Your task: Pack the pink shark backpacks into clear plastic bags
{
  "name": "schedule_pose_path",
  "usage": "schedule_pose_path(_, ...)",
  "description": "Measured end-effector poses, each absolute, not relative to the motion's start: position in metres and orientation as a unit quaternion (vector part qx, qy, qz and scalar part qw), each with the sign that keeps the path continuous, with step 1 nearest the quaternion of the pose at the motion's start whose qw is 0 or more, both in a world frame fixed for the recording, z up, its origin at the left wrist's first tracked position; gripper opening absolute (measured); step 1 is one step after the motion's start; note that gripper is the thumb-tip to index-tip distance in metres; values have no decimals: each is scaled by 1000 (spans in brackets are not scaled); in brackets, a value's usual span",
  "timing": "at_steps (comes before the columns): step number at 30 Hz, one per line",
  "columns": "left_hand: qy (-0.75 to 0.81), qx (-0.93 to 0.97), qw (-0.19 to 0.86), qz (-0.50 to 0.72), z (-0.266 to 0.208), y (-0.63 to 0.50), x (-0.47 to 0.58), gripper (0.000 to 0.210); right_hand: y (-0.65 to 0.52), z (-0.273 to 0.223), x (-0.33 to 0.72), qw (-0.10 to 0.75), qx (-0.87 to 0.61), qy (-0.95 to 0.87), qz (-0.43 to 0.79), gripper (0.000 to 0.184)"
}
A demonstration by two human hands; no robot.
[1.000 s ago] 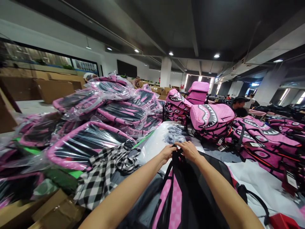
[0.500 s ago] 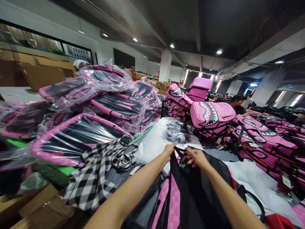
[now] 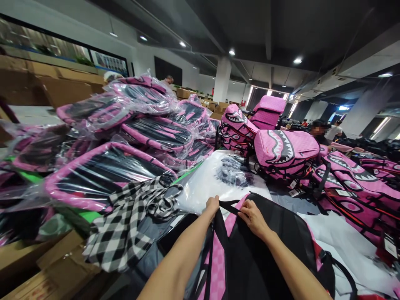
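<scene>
A black and pink backpack (image 3: pixel 262 254) lies in front of me with its black side up. At its far end, my left hand (image 3: pixel 213 207) is closed on a black strap (image 3: pixel 230 206). My right hand (image 3: pixel 252 216) pinches the same strap a little to the right, so a short length stretches between the two hands. Beneath the strap shows a pink checked panel (image 3: pixel 230 225). Just beyond my hands lies a white plastic-wrapped package (image 3: pixel 200 183) with a dark print.
Plastic-wrapped pink and black bags (image 3: pixel 109 179) are heaped at left beside a black-and-white checked cloth (image 3: pixel 125 227). Pink backpacks with shark-mouth prints (image 3: pixel 287 150) stand at right. White sheets (image 3: pixel 343 246) lie right of the backpack. Cardboard boxes (image 3: pixel 56 266) sit at lower left. A person (image 3: pixel 320 131) is farther back.
My right hand, loosely curled before, now pinches the strap. The strap between the hands is drawn out, and my left hand has shifted slightly left and down.
</scene>
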State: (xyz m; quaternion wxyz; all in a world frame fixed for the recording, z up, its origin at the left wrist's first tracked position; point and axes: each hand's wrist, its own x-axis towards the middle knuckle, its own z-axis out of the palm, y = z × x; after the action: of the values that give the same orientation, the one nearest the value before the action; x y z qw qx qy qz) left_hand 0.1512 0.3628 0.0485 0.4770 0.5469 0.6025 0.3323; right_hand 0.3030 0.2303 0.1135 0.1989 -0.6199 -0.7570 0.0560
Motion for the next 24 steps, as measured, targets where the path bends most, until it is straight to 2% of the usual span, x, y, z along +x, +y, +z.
schedule_pose_path(3,588,472,558,348,50,363,144,32,230,116,314,198,-619,-757,66,33)
schedule_pose_path(7,482,444,646,392,83,359,130,53,256,133,309,210,-642,-735,62,26)
schedule_pose_path(9,410,456,674,412,107,351,124,51,272,146,299,226,-650,-725,46,41)
schedule_pose_path(11,343,475,689,427,132,338,117,47,285,163,290,248,-647,-720,31,35)
schedule_pose_path(14,257,514,669,471,165,321,111,55,285,185,289,288,-640,-713,17,15)
schedule_pose_path(17,210,557,623,508,184,315,118,63,246,187,296,296,-647,-701,33,8)
schedule_pose_path(21,234,643,579,443,182,318,161,68,145,151,279,285,-670,-680,87,10)
schedule_pose_path(24,234,693,548,405,162,314,208,56,65,116,252,316,-648,-664,200,15)
